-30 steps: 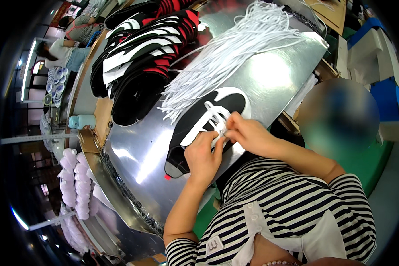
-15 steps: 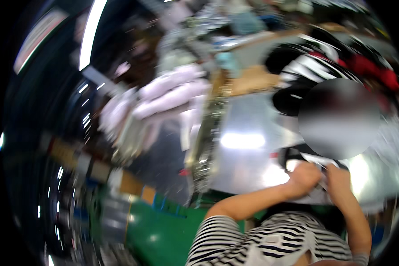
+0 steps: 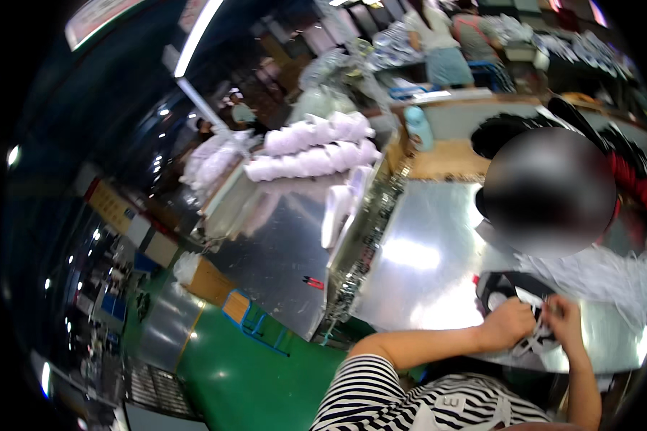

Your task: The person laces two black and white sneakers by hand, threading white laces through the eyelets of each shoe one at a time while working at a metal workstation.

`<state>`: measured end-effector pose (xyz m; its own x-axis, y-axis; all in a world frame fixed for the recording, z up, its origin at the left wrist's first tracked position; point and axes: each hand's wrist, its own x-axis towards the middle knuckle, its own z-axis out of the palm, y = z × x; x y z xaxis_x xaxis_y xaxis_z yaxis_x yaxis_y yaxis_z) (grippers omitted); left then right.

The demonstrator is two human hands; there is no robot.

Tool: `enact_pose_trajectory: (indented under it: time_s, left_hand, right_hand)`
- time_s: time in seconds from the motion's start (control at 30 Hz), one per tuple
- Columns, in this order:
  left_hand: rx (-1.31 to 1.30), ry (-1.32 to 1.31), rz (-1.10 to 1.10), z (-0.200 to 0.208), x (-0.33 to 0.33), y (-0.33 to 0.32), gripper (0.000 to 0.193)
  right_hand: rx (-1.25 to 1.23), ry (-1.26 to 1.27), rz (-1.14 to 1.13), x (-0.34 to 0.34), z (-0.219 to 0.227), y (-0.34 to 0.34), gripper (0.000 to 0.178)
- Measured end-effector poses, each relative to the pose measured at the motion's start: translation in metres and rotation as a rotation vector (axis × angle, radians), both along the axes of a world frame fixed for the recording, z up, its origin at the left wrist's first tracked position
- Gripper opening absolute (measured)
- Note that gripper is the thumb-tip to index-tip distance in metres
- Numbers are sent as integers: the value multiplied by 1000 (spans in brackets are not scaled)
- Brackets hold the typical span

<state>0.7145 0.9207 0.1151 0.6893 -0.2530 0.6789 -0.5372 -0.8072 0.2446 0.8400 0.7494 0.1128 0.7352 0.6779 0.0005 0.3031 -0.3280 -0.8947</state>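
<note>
A black-and-white piece that looks like a shoe lies on the metal tabletop right in front of me, with white strips across it. My left hand is closed in a fist at its near left edge, gripping it. Just to the right, my right hand pinches over the same piece; what sits between those fingers is too small to make out. Beyond my hands spreads a loose heap of white strands. A blurred grey disc covers part of the table behind the piece.
More black, white and red pieces are piled at the back right. A light-blue bottle stands near brown cardboard. Left of a raised divider, another metal table holds white bundles and red-handled tools. People stand far back.
My view has swung and steadied, so the scene sits lower and sharper. My right hand has lifted its fingers into a pinch; the left stays closed on the piece.
</note>
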Motion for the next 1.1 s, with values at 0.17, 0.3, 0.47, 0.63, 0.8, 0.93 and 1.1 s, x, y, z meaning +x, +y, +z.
enact_pose_trajectory:
  time_s: [0.17, 0.3, 0.47, 0.63, 0.8, 0.93, 1.1]
  left_hand:
    - [-3, 108, -23, -15, -4, -13, 9]
    - [82, 130, 9, 19, -5, 2, 16]
    - [92, 290, 65, 36, -8, -1, 29]
    - [-17, 471, 145, 40, -20, 8, 42]
    - [37, 471, 105, 34, -18, 11, 42]
    - [26, 413, 48, 30, -12, 17, 40]
    - [12, 442, -14, 28, -7, 21, 43]
  right_hand:
    - [692, -198, -433, 96, 141, -44, 38]
    - [602, -148, -95, 61, 122, -40, 26]
    - [512, 390, -132, -21, 65, -38, 19]
    - [516, 495, -62, -30, 60, -26, 12]
    - [713, 292, -301, 47, 65, -18, 15]
    - [953, -69, -479, 125, 105, -40, 15]
    - [983, -38, -573, 116, 116, -65, 5]
